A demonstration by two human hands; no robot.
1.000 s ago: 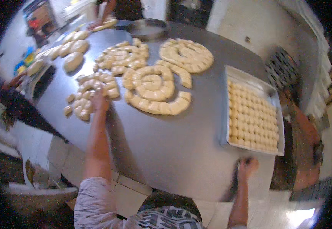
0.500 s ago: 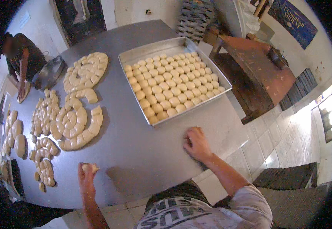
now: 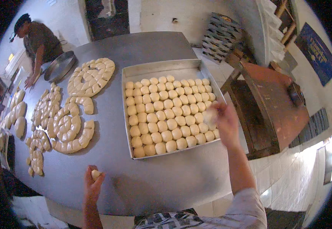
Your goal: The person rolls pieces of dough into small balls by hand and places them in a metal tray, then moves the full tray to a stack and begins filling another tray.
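My right grip (image 3: 225,121): moved from table (image 3: 166,175) to tray (image 3: 162,68), right side, gripping a blurred dough ball (image 3: 210,116); work now at tray. My left grip (image 3: 94,179): closed around a dough piece (image 3: 95,174).

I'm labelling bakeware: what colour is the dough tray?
The tray is silvery grey, best seen in the head view.

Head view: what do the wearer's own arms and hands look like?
Both the left hand and the right hand are ungloved, with bare forearms. A loose, pale grey sleeve covers the right upper arm; the left sleeve is out of view. No wristwear shows; motion blurs the right fingers.
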